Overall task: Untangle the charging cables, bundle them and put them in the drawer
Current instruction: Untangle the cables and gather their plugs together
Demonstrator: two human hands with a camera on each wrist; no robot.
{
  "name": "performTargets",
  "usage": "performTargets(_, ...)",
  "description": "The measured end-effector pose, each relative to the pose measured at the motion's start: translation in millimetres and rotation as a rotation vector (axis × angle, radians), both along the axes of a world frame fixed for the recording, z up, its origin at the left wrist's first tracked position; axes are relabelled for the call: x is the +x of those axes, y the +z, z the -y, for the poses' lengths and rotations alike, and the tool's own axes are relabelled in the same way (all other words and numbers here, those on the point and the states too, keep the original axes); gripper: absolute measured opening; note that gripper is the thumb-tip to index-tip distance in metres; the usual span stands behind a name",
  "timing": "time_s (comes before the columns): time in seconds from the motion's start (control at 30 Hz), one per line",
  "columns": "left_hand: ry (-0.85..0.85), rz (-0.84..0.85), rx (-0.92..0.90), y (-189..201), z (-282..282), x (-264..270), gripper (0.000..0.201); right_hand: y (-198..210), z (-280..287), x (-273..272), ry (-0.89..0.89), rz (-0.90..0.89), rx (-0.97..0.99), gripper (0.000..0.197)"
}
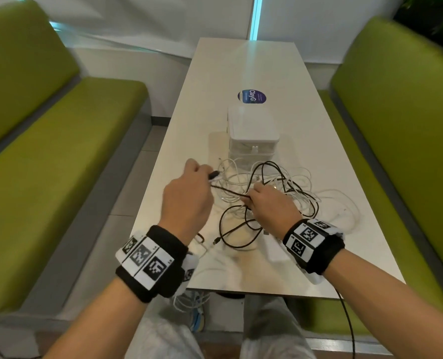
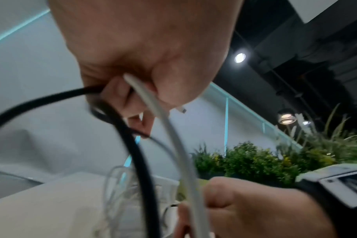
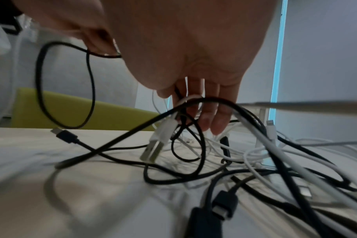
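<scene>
We sit btwn 2 green benches (image 1: 59, 141) at a white tabletop (image 1: 300, 125). A tangle of cables (image 1: 280, 193), black & white, count unclear, lies in front of 1 white drawer box (image 1: 251, 136), drawers closed. Our left hand (image 1: 186, 195) pinches black + white cable ends, fingers (image 2: 120, 95) curled; right hand (image 1: 269, 206) grips a black cable (image 1: 230, 194) stretched btwn both.

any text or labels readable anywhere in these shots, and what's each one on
"ClayG": on the round blue sticker on the white table, read sideways; the last letter is partly cut off by glare.
Smaller lines on that sticker: too small to read.
Wristbands on both wrists: black-and-white square marker codes and tiny characters, no readable words.
Drawer box, cables: no visible text.
</scene>
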State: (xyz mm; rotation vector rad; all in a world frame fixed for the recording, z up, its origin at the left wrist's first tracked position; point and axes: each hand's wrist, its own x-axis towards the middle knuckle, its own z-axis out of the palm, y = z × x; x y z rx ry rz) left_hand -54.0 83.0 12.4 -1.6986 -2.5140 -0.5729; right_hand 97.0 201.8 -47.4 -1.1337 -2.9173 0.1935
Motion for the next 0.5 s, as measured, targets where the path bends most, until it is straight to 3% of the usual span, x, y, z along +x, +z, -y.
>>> performTargets(0.1, -0.218, 0.022, 0.078, 7, -2, 23, 0.037, 3, 5, -5, 0.026, -0.006, 0.039, 0.032)
performTargets(0.17, -0.287, -0.031, -0.070, 1, -4, 35, 0.039, 7, 7, -5, 0.052, -0.038, 0.009, 0.023)
performTargets(0.23, -0.266, -0.129, -0.270, -9, -4, 43, 0.033, 8, 7, -1, 0.095, -0.054, -0.025, 0.023)
performTargets(0.3, -0.208, -0.151, -0.352, -13, -3, 43, 0.024, 5, 8, 4, 0.157, -0.068, -0.023, 0.024)
performTargets(0.5, -0.142, -0.048, -0.243, 5, -2, 29, 0.021, -3, 1, 11, 0.144, -0.242, -0.156, 0.024)
